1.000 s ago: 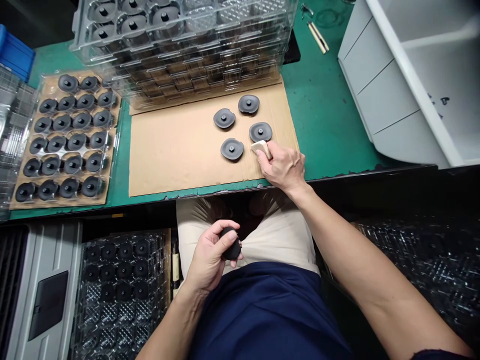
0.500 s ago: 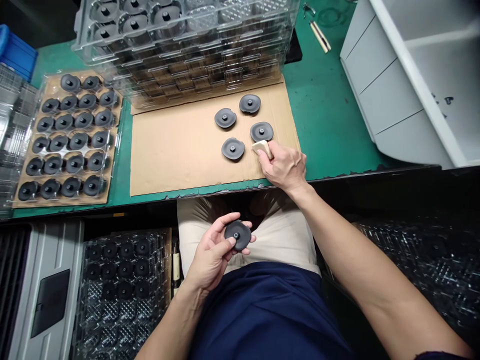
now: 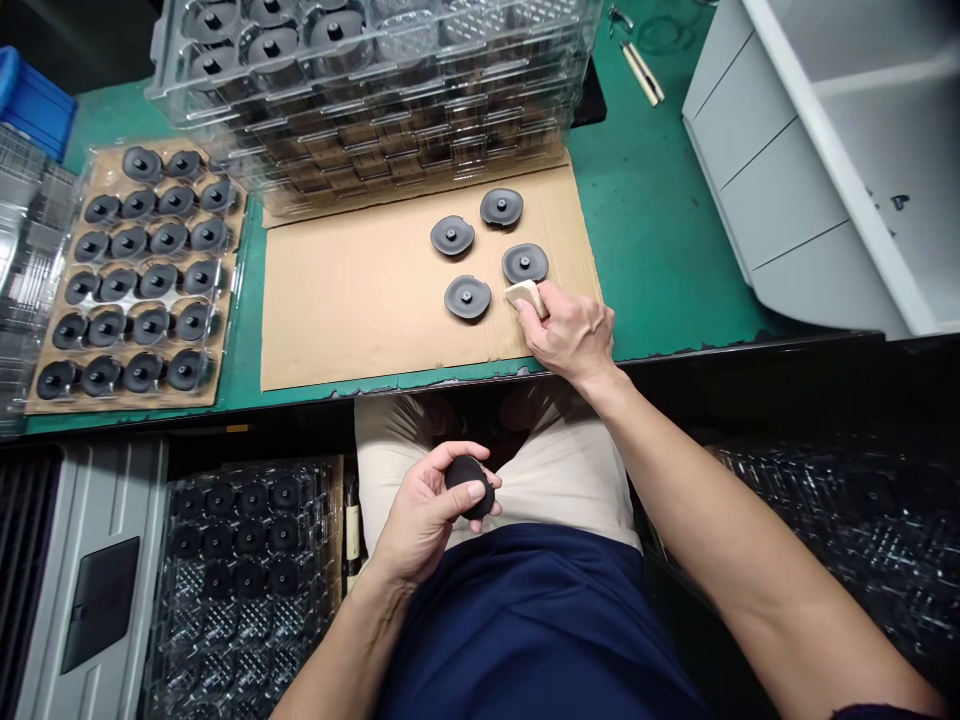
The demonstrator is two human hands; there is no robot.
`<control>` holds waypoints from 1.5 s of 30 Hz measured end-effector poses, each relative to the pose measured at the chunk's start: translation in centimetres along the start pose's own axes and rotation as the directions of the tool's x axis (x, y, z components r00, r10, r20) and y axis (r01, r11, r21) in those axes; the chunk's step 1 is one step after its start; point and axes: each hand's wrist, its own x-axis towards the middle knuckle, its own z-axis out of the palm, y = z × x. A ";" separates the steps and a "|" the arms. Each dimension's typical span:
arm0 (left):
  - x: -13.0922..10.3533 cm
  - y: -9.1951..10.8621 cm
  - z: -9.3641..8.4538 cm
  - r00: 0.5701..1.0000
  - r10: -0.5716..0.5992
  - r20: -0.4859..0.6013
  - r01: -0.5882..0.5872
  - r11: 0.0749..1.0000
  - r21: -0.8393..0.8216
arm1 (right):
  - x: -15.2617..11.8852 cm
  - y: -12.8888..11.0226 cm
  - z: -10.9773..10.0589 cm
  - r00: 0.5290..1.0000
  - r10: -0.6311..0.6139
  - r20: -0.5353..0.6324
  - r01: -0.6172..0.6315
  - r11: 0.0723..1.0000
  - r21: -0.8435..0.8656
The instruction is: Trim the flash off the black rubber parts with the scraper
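Observation:
Above my lap, my left hand (image 3: 439,500) is closed around a black disc-shaped part (image 3: 466,482), thumb across its face; the disc's stem is out of sight. My right hand (image 3: 568,322) rests at the front of the cardboard sheet (image 3: 337,300), pinching a small cream-coloured block (image 3: 527,296), which could be a sponge or folded cloth. Just beyond that block lies a black disc (image 3: 525,263) with a short central stem. Three more such discs are close by: one at the back (image 3: 502,208), one to its left (image 3: 452,236) and one nearer me (image 3: 467,297).
A clear tray (image 3: 232,250) of black discs lies on the green bench at left. Behind the cardboard rises a stack of clear trays (image 3: 375,110). A grey bin (image 3: 780,170) stands at right, near a cutter knife (image 3: 642,73). Below left is another disc tray (image 3: 240,610).
In my left hand the disc has been turned over, so its stem no longer shows, and it sits slightly lower. My right hand and the discs on the cardboard stay put.

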 end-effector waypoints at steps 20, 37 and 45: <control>0.1 0.1 0.1 0.994 0.013 -0.110 -0.009 0.999 0.038 | 0.0 -0.1 0.1 1.000 0.017 0.016 -0.016 0.999 -0.030; 0.1 0.2 0.0 0.995 0.005 -0.104 0.002 0.998 0.065 | 0.0 0.1 0.3 0.999 -0.012 -0.036 0.011 1.000 -0.021; -0.1 0.2 0.1 0.995 0.003 -0.098 0.005 0.996 0.084 | -0.1 0.1 0.3 0.999 -0.012 -0.033 0.012 1.000 -0.017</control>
